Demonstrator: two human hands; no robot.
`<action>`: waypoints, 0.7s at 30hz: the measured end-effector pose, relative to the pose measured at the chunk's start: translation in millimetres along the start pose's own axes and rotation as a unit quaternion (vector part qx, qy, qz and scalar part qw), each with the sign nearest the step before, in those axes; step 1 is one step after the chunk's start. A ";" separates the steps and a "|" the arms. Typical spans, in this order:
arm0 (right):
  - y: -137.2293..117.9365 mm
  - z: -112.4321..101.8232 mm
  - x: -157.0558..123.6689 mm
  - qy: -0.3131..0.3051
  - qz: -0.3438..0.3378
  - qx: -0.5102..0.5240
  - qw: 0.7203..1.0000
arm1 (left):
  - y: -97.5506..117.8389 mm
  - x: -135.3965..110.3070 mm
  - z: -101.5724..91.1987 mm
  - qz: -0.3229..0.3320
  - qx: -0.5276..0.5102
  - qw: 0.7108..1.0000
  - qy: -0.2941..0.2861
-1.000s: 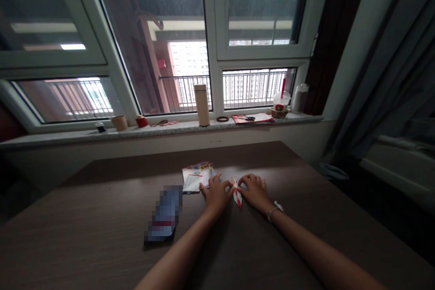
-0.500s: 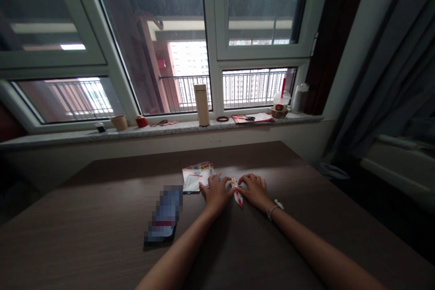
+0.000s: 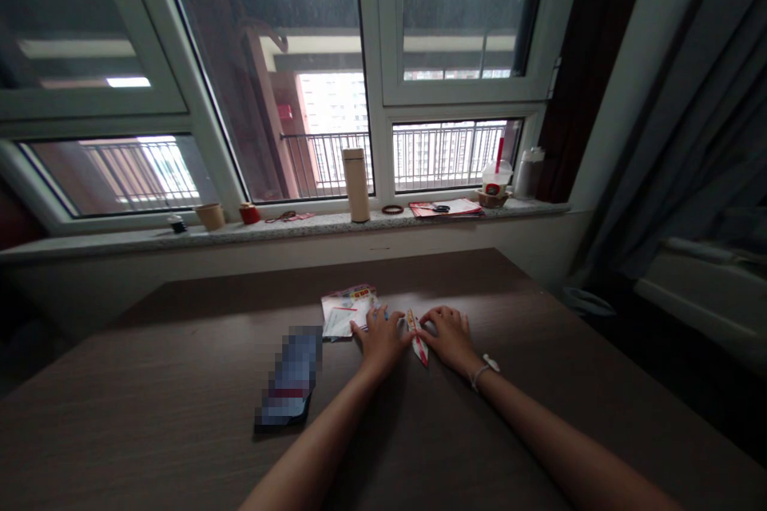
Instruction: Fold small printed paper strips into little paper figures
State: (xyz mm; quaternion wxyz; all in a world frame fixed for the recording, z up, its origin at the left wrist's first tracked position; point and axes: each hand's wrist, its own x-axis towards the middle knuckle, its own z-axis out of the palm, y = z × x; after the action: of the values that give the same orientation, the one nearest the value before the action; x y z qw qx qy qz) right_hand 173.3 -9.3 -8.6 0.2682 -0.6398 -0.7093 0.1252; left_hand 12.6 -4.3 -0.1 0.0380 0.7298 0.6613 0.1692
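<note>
A small folded paper (image 3: pixel 419 342), white with red and yellow print, lies on the table between my hands. Its shape is long and narrow, with a point toward me. My left hand (image 3: pixel 382 339) pinches its left edge with curved fingers. From the other side, my right hand (image 3: pixel 449 335) grips the right edge between thumb and bent fingers. A pale band circles my right wrist. Just beyond my left hand is a small stack of printed paper sheets (image 3: pixel 343 314), partly covered by the fingers.
A pixelated, phone-like dark object (image 3: pixel 291 379) lies left of my left forearm on the brown table (image 3: pixel 149 399). Along the windowsill stand a beige flask (image 3: pixel 356 188), a paper cup (image 3: pixel 210 216), scissors (image 3: pixel 442 209) on sheets, and a drink cup with a red straw (image 3: pixel 494 180).
My left index finger has drawn back slightly from the paper's far end, and more of that end shows. My right hand has barely moved.
</note>
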 end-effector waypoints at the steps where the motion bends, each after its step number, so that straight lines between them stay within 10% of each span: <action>1: 0.9 0.5 -0.1 0.003 -0.004 0.000 1.000 | -1.0 0.0 1.2 -0.004 0.001 1.000 -0.003; 21: 5.7 -2.0 -2.0 0.036 -0.036 0.117 0.992 | -2.2 -1.4 0.0 -0.003 -0.118 0.993 0.022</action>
State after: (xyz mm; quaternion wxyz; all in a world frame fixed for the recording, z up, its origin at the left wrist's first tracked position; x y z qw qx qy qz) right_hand 179.2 -10.8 -10.4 0.3708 -0.5824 -0.7021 0.1744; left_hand 10.3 -5.4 -1.0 0.1098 0.7145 0.6393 0.2622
